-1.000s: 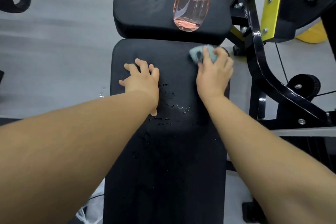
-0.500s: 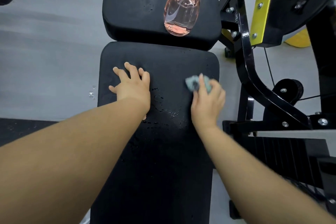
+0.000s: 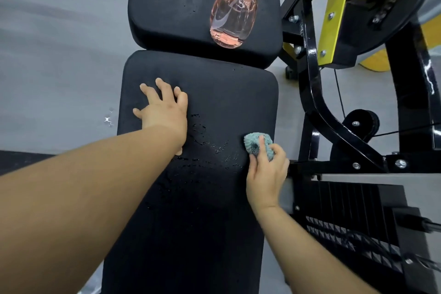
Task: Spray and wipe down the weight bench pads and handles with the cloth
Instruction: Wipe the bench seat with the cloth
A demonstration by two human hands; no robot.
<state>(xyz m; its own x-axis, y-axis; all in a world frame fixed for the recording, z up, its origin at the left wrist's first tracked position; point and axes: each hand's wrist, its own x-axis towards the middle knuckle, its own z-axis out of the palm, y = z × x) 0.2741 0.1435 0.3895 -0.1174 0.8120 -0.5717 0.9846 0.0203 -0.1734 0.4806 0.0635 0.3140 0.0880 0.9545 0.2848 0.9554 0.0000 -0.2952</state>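
Observation:
A long black bench pad [image 3: 214, 234] runs down the middle, with wet droplets across its centre. Beyond it lies a shorter black pad [image 3: 171, 7], on which a clear spray bottle [image 3: 232, 16] of pink liquid with a red collar lies. My left hand [image 3: 164, 112] rests flat on the long pad near its upper left, fingers spread. My right hand [image 3: 266, 172] grips a bunched teal cloth [image 3: 255, 144] and presses it on the pad's right side.
A black and yellow machine frame [image 3: 317, 93] stands close to the bench on the right, with a pulley wheel [image 3: 360, 124] and a ribbed black step [image 3: 358, 234] below. Grey floor [image 3: 59, 55] lies to the left, with a dark mat [image 3: 21, 162] at its near edge.
My right hand has dragged the cloth down the pad's right side, from the top corner toward me. My left hand stays planted on the pad.

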